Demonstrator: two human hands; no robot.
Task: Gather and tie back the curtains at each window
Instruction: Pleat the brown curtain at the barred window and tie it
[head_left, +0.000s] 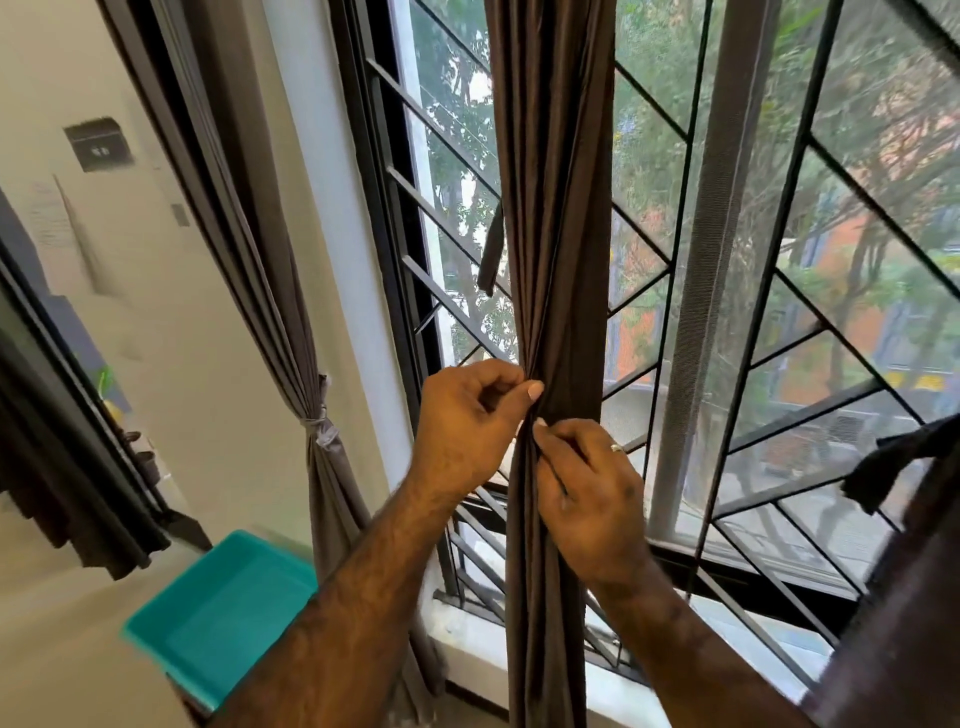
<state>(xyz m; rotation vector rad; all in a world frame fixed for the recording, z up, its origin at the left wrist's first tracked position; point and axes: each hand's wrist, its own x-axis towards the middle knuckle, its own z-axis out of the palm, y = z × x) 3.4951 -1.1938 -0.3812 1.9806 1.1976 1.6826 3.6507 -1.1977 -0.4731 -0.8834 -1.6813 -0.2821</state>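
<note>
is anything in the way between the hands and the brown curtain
Nothing visible. The left hand and right hand both already pinch the gathered brown curtain at its front folds, ahead of the window grille.

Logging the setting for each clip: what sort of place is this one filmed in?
Most likely a room in a home or flat, above street level. A brown curtain hangs at a grilled window overlooking trees, a grey curtain is already tied back, and a teal tub sits below.

Arms: bare to the elbow, hairy, no sleeves in view
Left hand (465, 421): no jewellery
Right hand (589, 499): thin silver ring (616, 448) on one finger
</note>
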